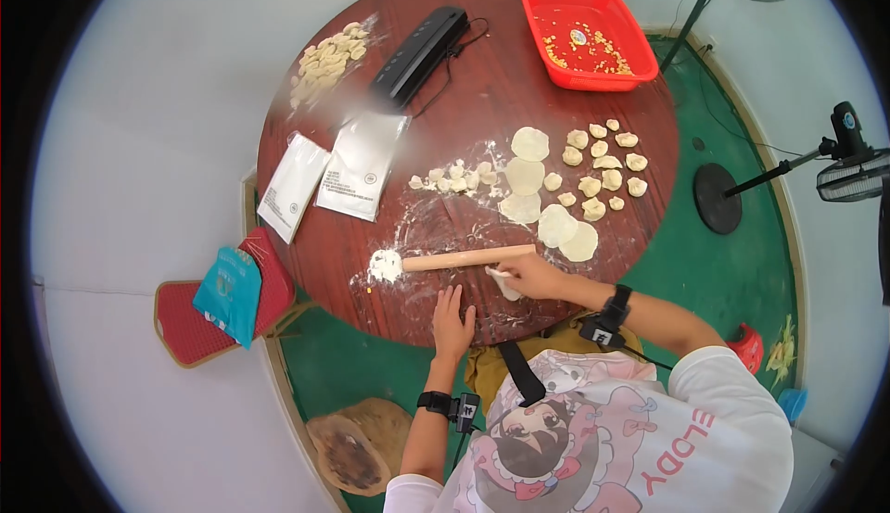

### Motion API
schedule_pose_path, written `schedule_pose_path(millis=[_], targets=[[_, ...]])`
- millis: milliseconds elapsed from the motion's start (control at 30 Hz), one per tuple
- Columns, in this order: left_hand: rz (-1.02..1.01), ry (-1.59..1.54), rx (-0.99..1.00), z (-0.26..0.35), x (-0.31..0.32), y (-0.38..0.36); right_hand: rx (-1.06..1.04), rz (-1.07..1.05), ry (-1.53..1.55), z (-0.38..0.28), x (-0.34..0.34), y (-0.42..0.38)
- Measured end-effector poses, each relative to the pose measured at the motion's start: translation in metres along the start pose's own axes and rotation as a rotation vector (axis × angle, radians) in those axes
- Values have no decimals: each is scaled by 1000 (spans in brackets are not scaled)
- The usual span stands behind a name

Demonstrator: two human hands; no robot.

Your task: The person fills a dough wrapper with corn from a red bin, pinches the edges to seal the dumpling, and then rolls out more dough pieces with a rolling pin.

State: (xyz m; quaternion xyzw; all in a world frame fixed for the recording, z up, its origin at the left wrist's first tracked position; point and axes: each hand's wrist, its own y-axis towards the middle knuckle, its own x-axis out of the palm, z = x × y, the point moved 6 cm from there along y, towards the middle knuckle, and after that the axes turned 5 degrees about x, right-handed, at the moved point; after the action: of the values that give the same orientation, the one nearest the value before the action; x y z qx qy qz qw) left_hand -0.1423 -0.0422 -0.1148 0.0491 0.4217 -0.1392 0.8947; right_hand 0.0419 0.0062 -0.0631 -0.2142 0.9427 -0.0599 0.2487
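Note:
My left hand [453, 325] lies flat near the table's front edge, fingers stretched out and holding nothing. My right hand [530, 278] is closed on a thin white dough wrapper [506, 285], which hangs partly hidden under the fingers. Just beyond both hands, a wooden rolling pin [459, 259] lies across the table, its right end beside my right hand. At its left end is a small heap of flour [386, 266]. Further back are several small dough pieces [454, 179], flat round wrappers [525, 177] and, to the right, filled dumplings [593, 186].
On the round table [482, 40] stand a red basin [593, 76] with yellow bits inside, a black appliance [422, 54] with a cord, white packets [363, 168] and a dough pile [324, 66]. A red chair [176, 323] is left, a fan stand [718, 198] right.

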Motion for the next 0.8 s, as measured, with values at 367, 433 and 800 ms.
schedule_pose_path(millis=[367, 433, 800], targets=[[-40, 72, 42, 4, 2, 1, -109, 199, -491, 36, -60, -60], [-71, 93, 37, 4, 2, 1, -132, -58, -616, 54, -39, -69], [-122, 163, 28, 2, 8, -2, -279, 170, -648, 55, -43, -73]])
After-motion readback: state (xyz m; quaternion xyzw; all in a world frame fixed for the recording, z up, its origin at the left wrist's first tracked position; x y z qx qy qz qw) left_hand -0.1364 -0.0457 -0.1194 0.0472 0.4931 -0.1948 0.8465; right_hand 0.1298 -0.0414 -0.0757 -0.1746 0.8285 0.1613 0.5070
